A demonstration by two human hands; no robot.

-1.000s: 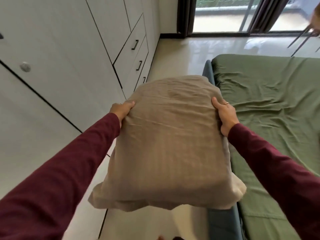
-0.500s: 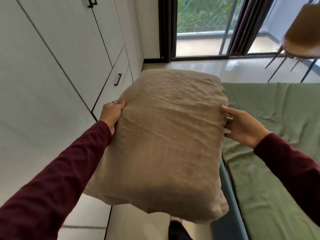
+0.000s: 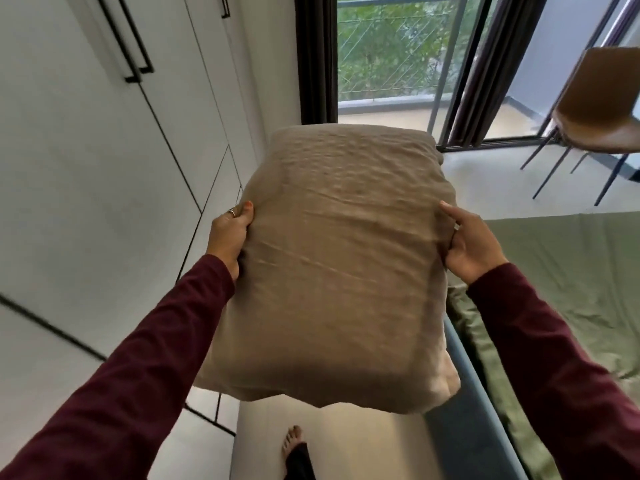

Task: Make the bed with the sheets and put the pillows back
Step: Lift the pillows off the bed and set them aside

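I hold the tan pillow (image 3: 339,258) up in the air in front of me, above the floor beside the bed (image 3: 568,292). My left hand (image 3: 228,237) grips its left edge, thumb on top. My right hand (image 3: 471,244) clasps its right edge, fingers curled against the fabric.

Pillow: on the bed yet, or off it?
Off it: pillow is held in the air by left hand and right hand, beside the bed.
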